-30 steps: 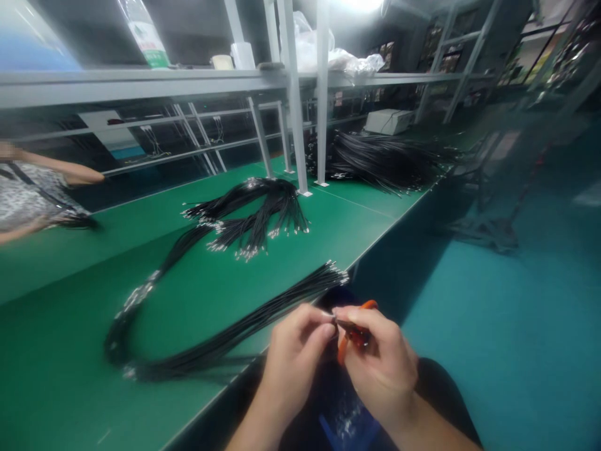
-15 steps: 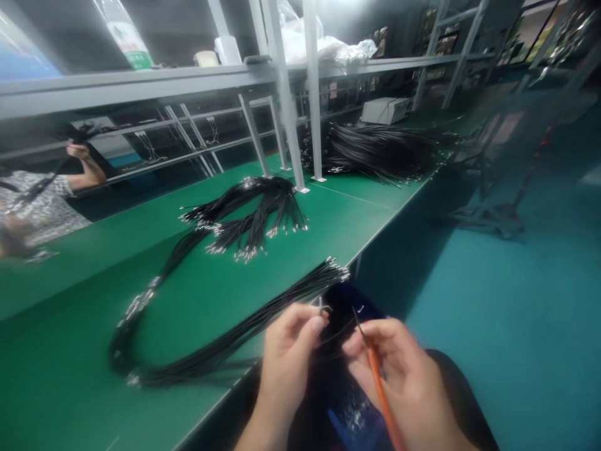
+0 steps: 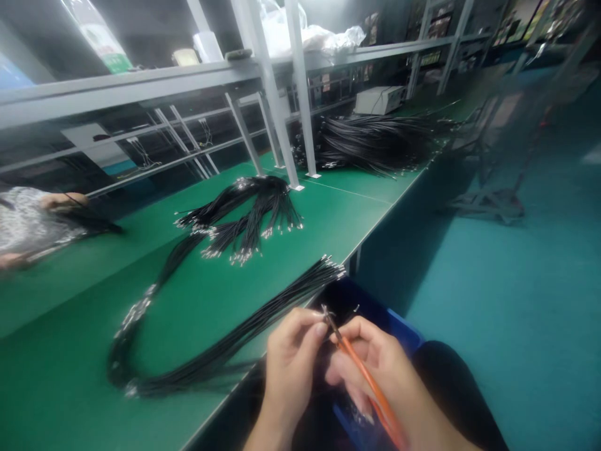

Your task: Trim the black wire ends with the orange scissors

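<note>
My left hand (image 3: 293,357) pinches the end of a thin black cable near the table edge. In my right hand (image 3: 375,369) is an orange-handled tool (image 3: 370,383), its dark tips at the cable end beside my left fingertips. Behind my hands, a bundle of black cables (image 3: 263,326) with metal ends curves along the green table (image 3: 211,313). Its far part is joined by more cable ends (image 3: 256,219) fanned out near the posts. Below my hands sits a blue bin (image 3: 404,332), partly hidden by them.
A white shelf (image 3: 141,80) on posts crosses the table, bearing a bottle (image 3: 106,41) and plastic bags (image 3: 314,34). A large cable pile (image 3: 375,141) lies farther back. Another person's patterned sleeve (image 3: 28,222) and hands are at the left. A grey stand (image 3: 491,203) is on the floor.
The orange-handled tool has moved left and its tips now meet the cable end at my left fingers. More of the blue bin shows. The other person's raised arm has come down.
</note>
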Tool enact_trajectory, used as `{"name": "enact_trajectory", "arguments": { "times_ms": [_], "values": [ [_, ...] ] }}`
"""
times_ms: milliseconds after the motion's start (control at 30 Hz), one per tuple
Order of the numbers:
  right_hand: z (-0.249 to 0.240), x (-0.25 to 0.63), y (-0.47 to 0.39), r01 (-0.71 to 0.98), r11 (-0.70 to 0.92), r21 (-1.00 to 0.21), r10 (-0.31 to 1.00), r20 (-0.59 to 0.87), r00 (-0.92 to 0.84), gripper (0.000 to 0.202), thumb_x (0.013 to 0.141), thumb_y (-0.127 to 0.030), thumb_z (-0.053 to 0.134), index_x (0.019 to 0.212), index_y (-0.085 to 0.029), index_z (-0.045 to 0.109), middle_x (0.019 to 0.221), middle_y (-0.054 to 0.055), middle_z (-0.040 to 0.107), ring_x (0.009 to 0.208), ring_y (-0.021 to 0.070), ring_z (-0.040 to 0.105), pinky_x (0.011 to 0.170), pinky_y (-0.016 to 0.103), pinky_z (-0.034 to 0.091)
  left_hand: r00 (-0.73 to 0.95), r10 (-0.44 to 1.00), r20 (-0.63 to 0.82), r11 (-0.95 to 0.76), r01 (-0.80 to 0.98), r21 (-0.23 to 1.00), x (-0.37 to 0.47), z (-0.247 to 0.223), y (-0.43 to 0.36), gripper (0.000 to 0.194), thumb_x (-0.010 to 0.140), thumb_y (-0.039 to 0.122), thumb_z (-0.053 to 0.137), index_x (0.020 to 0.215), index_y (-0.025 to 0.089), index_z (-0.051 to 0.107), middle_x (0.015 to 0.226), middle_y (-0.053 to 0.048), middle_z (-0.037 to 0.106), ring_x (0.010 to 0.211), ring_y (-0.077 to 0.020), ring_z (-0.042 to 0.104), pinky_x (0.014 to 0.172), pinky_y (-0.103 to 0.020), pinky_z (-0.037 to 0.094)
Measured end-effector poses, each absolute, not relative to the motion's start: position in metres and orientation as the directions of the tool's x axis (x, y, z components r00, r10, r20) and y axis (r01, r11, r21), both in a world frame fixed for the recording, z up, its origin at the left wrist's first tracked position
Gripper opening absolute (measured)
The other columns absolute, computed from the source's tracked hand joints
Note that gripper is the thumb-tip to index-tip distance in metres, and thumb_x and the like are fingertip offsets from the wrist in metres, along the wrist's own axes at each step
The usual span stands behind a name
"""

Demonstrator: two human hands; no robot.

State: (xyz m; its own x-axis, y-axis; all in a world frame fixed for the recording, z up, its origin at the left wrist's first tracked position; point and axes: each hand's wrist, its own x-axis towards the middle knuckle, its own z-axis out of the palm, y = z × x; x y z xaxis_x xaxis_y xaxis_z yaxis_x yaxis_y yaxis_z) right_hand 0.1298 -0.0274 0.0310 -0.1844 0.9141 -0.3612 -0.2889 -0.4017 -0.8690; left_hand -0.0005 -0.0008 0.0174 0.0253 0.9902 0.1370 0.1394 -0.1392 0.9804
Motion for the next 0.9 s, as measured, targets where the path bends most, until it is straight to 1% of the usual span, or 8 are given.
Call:
{"name": "enact_trajectory", "arguments": {
  "times_ms": [200,367,467,533,667,800,900],
  "values": [
    [0.028,0.132,-0.024,-0.266,-0.459,-0.848,0.887,-0.423,-0.184,0.031,0.069,-0.039,0.069,0.077,-0.019,0.047,0.053,-0.003,0.063,0.028,0.0017,0.033,0.030,0.014,0.024,0.030,0.991,0.133,-0.136,0.155,0.978,0.000,0.017,-0.001,0.007,0.080,0.022,0.063,0.075,0.019,0.067,0.073,-0.001,0.063,0.070,-0.0156,0.058,0.066,-0.024,0.046],
    [0.026,0.136,-0.028,-0.316,-0.456,-0.832,0.888,-0.399,-0.230,0.027,0.074,-0.039,0.065,0.080,-0.020,0.046,0.049,-0.007,0.057,0.027,0.0017,0.034,0.029,0.012,0.023,0.053,0.988,0.144,-0.152,0.180,0.972,0.001,0.013,0.002,0.006,0.081,0.022,0.063,0.078,0.020,0.066,0.074,0.000,0.063,0.071,-0.0147,0.058,0.067,-0.023,0.046],
    [0.022,0.139,-0.031,-0.356,-0.447,-0.820,0.893,-0.393,-0.218,0.026,0.076,-0.039,0.065,0.083,-0.020,0.048,0.049,-0.008,0.056,0.028,0.0008,0.032,0.030,0.011,0.022,0.036,0.988,0.149,-0.153,0.207,0.966,0.001,0.010,0.004,0.006,0.082,0.023,0.062,0.080,0.020,0.067,0.076,0.000,0.064,0.071,-0.0149,0.059,0.067,-0.024,0.046],
    [0.018,0.141,-0.032,-0.336,-0.438,-0.834,0.897,-0.385,-0.215,0.027,0.074,-0.037,0.067,0.082,-0.019,0.050,0.049,-0.007,0.056,0.029,0.0004,0.033,0.031,0.011,0.023,0.008,0.988,0.152,-0.150,0.222,0.963,0.000,0.009,0.005,0.005,0.082,0.023,0.063,0.081,0.020,0.067,0.077,-0.001,0.065,0.071,-0.0150,0.059,0.067,-0.024,0.046],
    [0.015,0.142,-0.031,-0.244,-0.463,-0.852,0.875,-0.395,-0.280,0.024,0.072,-0.032,0.068,0.080,-0.019,0.050,0.051,-0.006,0.058,0.030,0.0013,0.033,0.031,0.012,0.025,-0.004,0.986,0.166,-0.160,0.226,0.961,0.000,0.008,0.003,0.005,0.081,0.024,0.063,0.081,0.020,0.067,0.078,-0.001,0.066,0.073,-0.0158,0.060,0.067,-0.024,0.047],
    [0.016,0.139,-0.027,-0.255,-0.409,-0.876,0.905,-0.354,-0.235,0.020,0.073,-0.030,0.068,0.077,-0.018,0.052,0.052,-0.005,0.058,0.033,0.0023,0.035,0.033,0.013,0.027,0.008,0.984,0.178,-0.174,0.243,0.954,0.002,0.007,0.002,0.005,0.082,0.022,0.062,0.079,0.020,0.066,0.076,-0.001,0.065,0.072,-0.0157,0.060,0.067,-0.025,0.048],
    [0.017,0.137,-0.024,-0.230,-0.413,-0.881,0.906,-0.373,-0.198,0.018,0.073,-0.027,0.068,0.075,-0.019,0.052,0.051,-0.005,0.058,0.032,0.0029,0.036,0.032,0.014,0.026,0.015,0.982,0.191,-0.188,0.259,0.947,0.003,0.005,0.002,0.005,0.082,0.022,0.062,0.078,0.020,0.065,0.076,0.000,0.064,0.071,-0.0152,0.060,0.066,-0.024,0.048]
  ]
}}
